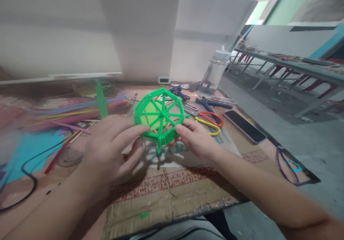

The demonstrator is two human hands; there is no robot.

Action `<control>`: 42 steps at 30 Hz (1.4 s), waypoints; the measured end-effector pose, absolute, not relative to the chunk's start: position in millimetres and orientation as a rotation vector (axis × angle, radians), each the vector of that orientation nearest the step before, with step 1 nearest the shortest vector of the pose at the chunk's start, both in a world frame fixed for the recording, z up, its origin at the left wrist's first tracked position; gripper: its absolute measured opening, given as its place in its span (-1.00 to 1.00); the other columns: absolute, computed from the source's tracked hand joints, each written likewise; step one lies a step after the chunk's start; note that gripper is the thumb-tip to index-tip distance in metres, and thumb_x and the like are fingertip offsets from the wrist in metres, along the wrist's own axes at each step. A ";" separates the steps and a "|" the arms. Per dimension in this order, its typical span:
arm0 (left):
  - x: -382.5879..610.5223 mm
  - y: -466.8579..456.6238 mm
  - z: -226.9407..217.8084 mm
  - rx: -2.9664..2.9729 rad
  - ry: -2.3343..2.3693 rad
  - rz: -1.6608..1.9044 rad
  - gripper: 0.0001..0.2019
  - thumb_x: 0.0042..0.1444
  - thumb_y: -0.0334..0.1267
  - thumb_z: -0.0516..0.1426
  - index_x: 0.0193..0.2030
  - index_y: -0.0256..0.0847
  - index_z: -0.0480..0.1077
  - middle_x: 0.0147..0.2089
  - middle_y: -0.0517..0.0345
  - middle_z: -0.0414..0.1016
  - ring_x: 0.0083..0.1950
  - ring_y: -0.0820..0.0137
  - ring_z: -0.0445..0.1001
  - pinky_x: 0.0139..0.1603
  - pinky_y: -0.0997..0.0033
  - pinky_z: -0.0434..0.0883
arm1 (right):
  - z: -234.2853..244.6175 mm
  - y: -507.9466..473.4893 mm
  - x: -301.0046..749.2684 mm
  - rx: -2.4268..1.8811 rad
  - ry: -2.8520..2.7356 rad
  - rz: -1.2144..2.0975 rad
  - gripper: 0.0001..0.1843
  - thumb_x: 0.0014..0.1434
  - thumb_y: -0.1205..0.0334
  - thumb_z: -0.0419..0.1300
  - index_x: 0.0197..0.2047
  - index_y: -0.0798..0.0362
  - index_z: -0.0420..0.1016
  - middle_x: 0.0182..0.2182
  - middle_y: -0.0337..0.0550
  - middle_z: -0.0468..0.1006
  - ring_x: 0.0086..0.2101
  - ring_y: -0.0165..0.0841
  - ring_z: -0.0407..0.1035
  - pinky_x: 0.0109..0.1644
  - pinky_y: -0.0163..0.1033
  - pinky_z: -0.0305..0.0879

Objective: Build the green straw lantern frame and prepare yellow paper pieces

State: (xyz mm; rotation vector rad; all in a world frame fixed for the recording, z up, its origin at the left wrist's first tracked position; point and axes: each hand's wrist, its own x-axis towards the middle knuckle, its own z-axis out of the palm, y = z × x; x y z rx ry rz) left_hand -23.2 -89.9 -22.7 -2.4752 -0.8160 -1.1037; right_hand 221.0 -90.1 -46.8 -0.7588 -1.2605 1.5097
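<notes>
Between my hands, above the table, is a green spoked wheel frame (161,114) that looks wrapped in fuzzy pipe cleaner. Its rim has several straight sides, and spokes meet in the middle. My left hand (113,143) grips the lower left rim, blurred by motion, with its thumb and fingers closed around the edge. On the lower right rim, my right hand (195,137) pinches the frame between thumb and fingers. A short green stub points down from the rim's bottom. Through the spokes a yellow-green round piece (150,115) shows behind it.
Red-and-yellow-handled scissors (208,123), dark pliers (212,103) and a phone (244,126) lie to the right. A water bottle (213,71) stands behind them. Coloured pipe cleaners (77,107) are heaped at left. Cardboard (139,211) covers the table's front, and a black cable (32,182) curls at left.
</notes>
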 end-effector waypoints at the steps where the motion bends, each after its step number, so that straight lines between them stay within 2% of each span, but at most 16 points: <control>1: -23.3 -91.6 -21.6 -2.456 -0.871 -1.125 -0.63 0.20 -0.39 0.15 0.13 0.00 0.38 -0.07 0.04 0.48 -0.09 0.16 0.46 -0.05 0.02 0.42 | -46.4 -91.1 220.7 -0.759 -1.288 1.478 -0.57 0.08 -0.16 0.41 -0.24 0.04 0.57 -0.37 -0.22 0.62 -0.44 -0.42 0.49 -0.27 -0.27 0.46; 4: -19.9 -99.5 -20.2 -2.354 -1.030 -1.213 -0.62 0.19 -0.33 0.20 0.13 0.08 0.42 -0.06 0.05 0.43 -0.06 0.15 0.43 0.02 -0.02 0.39 | -44.8 -95.5 219.2 -0.764 -1.417 1.373 -0.59 0.13 -0.17 0.37 -0.19 0.02 0.59 -0.30 -0.18 0.64 -0.34 -0.37 0.53 -0.11 -0.19 0.48; 7: -11.3 -108.6 -22.1 -2.344 -0.996 -1.167 -0.64 0.18 -0.27 0.26 0.11 0.12 0.44 -0.06 0.08 0.45 0.01 0.15 0.43 0.14 -0.03 0.35 | -45.5 -100.4 216.3 -0.783 -1.517 1.290 -0.61 0.19 -0.17 0.32 -0.17 -0.01 0.63 -0.25 -0.15 0.66 -0.22 -0.29 0.54 0.04 -0.08 0.46; 11: -2.3 -114.8 -25.2 -2.312 -0.904 -1.065 -0.67 0.20 -0.29 0.28 0.07 0.11 0.43 -0.18 0.14 0.49 -0.06 0.20 0.40 0.09 0.06 0.36 | -50.7 -104.9 211.9 -0.810 -1.539 1.218 -0.63 0.22 -0.17 0.29 -0.16 -0.05 0.67 -0.24 -0.16 0.66 -0.12 -0.24 0.52 0.14 -0.05 0.40; 16: -2.7 -112.9 -28.0 -2.327 -0.857 -1.053 -0.68 0.19 -0.36 0.27 0.05 0.03 0.42 -0.20 0.14 0.51 -0.09 0.21 0.39 0.02 0.10 0.34 | -53.6 -105.8 208.8 -0.854 -1.496 1.249 -0.65 0.21 -0.14 0.30 -0.20 -0.03 0.68 -0.26 -0.16 0.66 -0.14 -0.22 0.53 0.13 -0.03 0.39; 20: -3.2 -109.5 -31.1 -2.359 -0.877 -1.067 -0.70 0.22 -0.33 0.24 0.05 0.09 0.43 -0.20 0.18 0.51 -0.10 0.23 0.41 0.00 0.13 0.33 | -52.3 -104.5 208.0 -0.880 -1.523 1.245 -0.66 0.21 -0.11 0.30 -0.25 0.00 0.67 -0.30 -0.16 0.66 -0.18 -0.22 0.53 0.07 -0.05 0.42; 24: -1.6 -105.1 -31.7 -2.395 -0.933 -1.080 -0.79 0.24 -0.29 0.23 0.00 0.05 0.47 -0.16 0.14 0.52 -0.10 0.23 0.43 -0.01 0.10 0.35 | -54.4 -103.5 205.9 -0.875 -1.474 1.320 -0.63 0.17 -0.16 0.31 -0.29 0.00 0.66 -0.35 -0.17 0.64 -0.21 -0.23 0.52 0.02 -0.07 0.46; 28: 0.7 -97.2 -30.7 -2.476 -1.117 -1.159 -0.86 0.29 -0.19 0.17 -0.10 -0.07 0.55 0.01 0.01 0.50 0.10 0.13 0.43 0.14 -0.04 0.35 | -59.7 -103.1 201.8 -0.913 -1.383 1.439 -0.56 0.11 -0.23 0.35 -0.35 0.02 0.62 -0.39 -0.17 0.62 -0.31 -0.28 0.51 -0.06 -0.12 0.48; 33: 2.8 -89.3 -35.9 -2.601 -1.175 -1.145 -0.83 0.31 -0.19 0.13 -0.13 -0.12 0.55 0.25 -0.01 0.43 0.35 0.04 0.28 0.32 -0.18 0.27 | -71.4 -100.3 198.2 -0.820 -1.293 1.584 -0.53 0.08 -0.23 0.37 -0.25 0.04 0.63 -0.39 -0.18 0.63 -0.41 -0.34 0.51 -0.11 -0.13 0.48; 36: 3.3 -88.4 -39.1 -2.633 -1.168 -1.124 -0.84 0.30 -0.21 0.15 -0.08 -0.11 0.55 0.29 -0.02 0.42 0.41 0.03 0.23 0.36 -0.22 0.23 | -79.7 -96.9 197.5 -0.833 -1.259 1.578 -0.55 0.08 -0.21 0.38 -0.27 0.05 0.63 -0.41 -0.16 0.64 -0.39 -0.33 0.52 -0.11 -0.13 0.47; 39: 4.3 -89.0 -39.7 -2.647 -1.178 -1.123 -0.86 0.29 -0.23 0.17 -0.12 -0.12 0.57 0.28 -0.03 0.43 0.41 0.04 0.23 0.37 -0.22 0.21 | -83.1 -93.3 197.3 -0.868 -1.278 1.591 -0.56 0.07 -0.19 0.38 -0.32 0.06 0.61 -0.43 -0.19 0.63 -0.40 -0.34 0.51 -0.11 -0.15 0.46; 42: 5.4 -89.9 -38.9 -2.648 -1.195 -1.130 -0.89 0.27 -0.23 0.20 -0.18 -0.12 0.58 0.27 -0.01 0.44 0.40 0.05 0.24 0.38 -0.23 0.20 | -76.7 -90.9 201.4 -0.957 -1.408 1.555 -0.65 0.13 -0.10 0.31 -0.29 0.05 0.61 -0.44 -0.22 0.63 -0.43 -0.36 0.49 -0.22 -0.22 0.43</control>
